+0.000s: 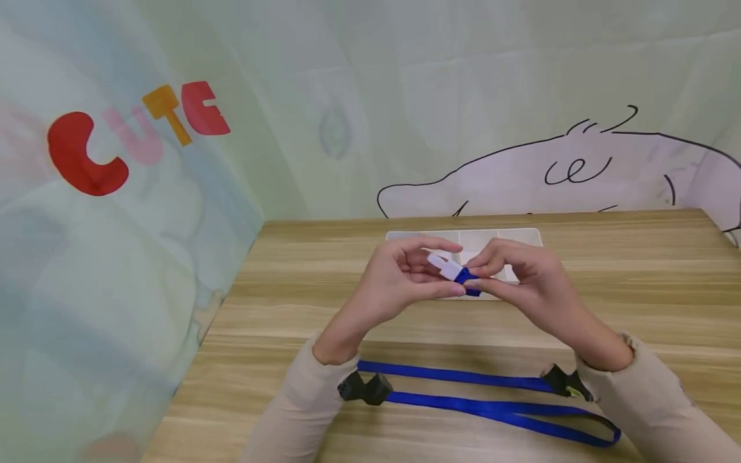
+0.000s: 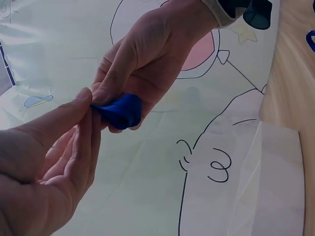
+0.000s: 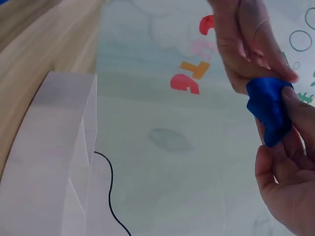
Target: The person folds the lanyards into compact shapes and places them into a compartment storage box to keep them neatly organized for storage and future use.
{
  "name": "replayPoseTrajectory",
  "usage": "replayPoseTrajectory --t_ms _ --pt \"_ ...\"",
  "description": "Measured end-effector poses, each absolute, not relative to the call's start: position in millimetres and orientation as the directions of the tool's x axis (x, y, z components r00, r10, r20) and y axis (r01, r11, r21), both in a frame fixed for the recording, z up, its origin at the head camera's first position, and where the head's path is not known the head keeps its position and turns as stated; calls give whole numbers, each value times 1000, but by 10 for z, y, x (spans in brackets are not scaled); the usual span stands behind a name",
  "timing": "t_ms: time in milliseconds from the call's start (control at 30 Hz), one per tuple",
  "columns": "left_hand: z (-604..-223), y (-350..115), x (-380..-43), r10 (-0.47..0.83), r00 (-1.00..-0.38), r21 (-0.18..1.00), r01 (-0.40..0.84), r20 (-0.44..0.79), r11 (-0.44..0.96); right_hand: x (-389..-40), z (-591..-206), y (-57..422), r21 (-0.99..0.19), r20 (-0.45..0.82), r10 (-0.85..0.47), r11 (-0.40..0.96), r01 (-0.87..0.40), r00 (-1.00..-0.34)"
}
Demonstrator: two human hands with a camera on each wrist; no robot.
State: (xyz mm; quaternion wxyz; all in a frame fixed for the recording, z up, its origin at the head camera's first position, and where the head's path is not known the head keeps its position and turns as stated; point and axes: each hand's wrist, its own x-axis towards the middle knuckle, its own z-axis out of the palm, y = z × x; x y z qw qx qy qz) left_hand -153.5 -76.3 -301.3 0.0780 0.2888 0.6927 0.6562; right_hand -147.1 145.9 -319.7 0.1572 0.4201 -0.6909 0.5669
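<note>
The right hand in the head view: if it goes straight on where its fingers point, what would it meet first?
The right hand pinches a blue bundle with a white piece projecting from it; beyond these, it would probably meet the left hand first, though depth is unclear.

Deep blue and plain white by a white tray [image 1: 522, 236], bright candy colours further off.

From here I see, near the tray, a folded strip [image 3: 268, 105] in glossy solid blue, and against it a plain white piece [image 1: 444, 266]. Closer to the person than the tray lies a strap [image 1: 451, 403] in the same blue, among beige sleeves [image 1: 307, 399] and black wrist cameras [image 1: 379, 389]. Under the tray, the table [image 1: 318, 270] is light brown, streaked with darker grain. Behind the tray, the pale green hanging [image 1: 405, 77] carries a whitish figure [image 1: 503, 173] outlined in black; left of the tray, its letters [image 1: 168, 112] run red, pink, orange, red.
</note>
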Motion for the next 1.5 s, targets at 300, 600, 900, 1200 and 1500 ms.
replayPoseTrajectory --t_ms 300,600,900,1200,1500 --pt "-3255 -651 -1561 379 -842 922 333 384 -195 -1447 -3252 1400 -766 643 -265 -209 -608 -719" --pt "-3295 -610 -1541 344 -761 833 529 550 -163 -1428 -3271 1375 -872 483 -251 -231 -432 -839" --pt "-3234 -610 -1510 284 -781 811 585 556 20 -1391 -3225 1386 -901 433 -261 -98 -422 -863" --pt "-3207 -599 -1473 246 -824 851 525 510 -3 -1362 -3206 1388 -864 497 -234 -47 -501 -835" --pt "-3212 -584 -1464 245 -804 814 575 542 86 -1339 -3242 1336 -860 490 -158 69 -505 -857"
